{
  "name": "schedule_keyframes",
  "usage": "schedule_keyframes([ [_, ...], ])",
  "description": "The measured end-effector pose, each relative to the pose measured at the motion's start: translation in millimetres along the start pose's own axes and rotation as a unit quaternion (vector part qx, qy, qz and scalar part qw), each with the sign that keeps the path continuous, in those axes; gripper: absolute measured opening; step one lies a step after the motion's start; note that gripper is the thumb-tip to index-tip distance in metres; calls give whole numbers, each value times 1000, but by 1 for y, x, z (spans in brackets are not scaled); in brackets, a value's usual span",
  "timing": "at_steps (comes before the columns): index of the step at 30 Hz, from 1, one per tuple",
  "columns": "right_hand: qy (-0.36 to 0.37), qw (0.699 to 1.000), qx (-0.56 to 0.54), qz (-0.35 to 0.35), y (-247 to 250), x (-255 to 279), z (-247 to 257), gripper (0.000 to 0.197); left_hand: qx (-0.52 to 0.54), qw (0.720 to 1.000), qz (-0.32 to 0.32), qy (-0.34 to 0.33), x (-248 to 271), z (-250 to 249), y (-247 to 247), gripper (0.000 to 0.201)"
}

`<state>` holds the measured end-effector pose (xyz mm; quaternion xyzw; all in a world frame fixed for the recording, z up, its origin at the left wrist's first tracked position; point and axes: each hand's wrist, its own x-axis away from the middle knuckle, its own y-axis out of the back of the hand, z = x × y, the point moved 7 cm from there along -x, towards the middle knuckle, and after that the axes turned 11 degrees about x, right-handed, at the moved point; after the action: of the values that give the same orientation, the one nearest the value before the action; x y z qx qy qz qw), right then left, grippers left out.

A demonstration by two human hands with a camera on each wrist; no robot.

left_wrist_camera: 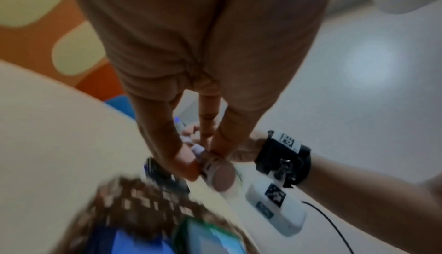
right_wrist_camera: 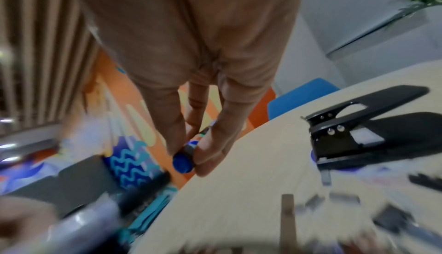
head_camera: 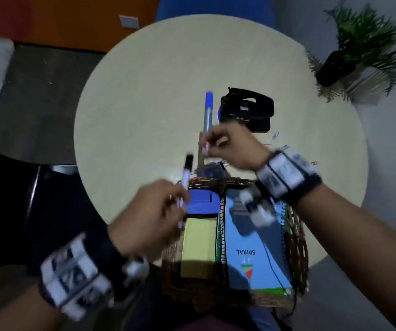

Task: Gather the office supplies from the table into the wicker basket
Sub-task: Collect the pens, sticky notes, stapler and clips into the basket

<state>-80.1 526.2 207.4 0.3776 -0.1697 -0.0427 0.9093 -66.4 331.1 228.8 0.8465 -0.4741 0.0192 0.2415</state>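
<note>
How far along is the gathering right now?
Done: the spiral notebook, yellow pad and blue case lie in the wicker basket. In hand: the left hand holds a black-capped marker, the right hand a blue-capped marker. Left: the black hole punch and paper clips.

Motion blur smears the left hand (head_camera: 149,216) and the black-capped marker (head_camera: 185,180) it pinches. The wicker basket (head_camera: 298,249) hides part of the counter (head_camera: 156,96); its near rim is cut off. Small clips (head_camera: 275,135) beside the right hand (head_camera: 230,144) are too tiny to identify.
</note>
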Motion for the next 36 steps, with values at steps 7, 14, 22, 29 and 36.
schedule_keyframes([
  [7,7,966,-18,259,-103,166,-9,20,-155,975,101,124,53,49,-79,30],
  [14,4,960,39,278,-146,177,-5,27,-328,915,182,149,63,49,-99,24],
  [22,28,962,110,249,-169,161,12,46,-357,905,151,176,80,37,-89,24],
  [29,25,986,161,43,-51,93,15,20,-261,955,11,138,104,29,-43,35],
  [36,96,829,505,219,-27,-14,-27,47,-293,930,-75,209,127,41,-17,33],
])
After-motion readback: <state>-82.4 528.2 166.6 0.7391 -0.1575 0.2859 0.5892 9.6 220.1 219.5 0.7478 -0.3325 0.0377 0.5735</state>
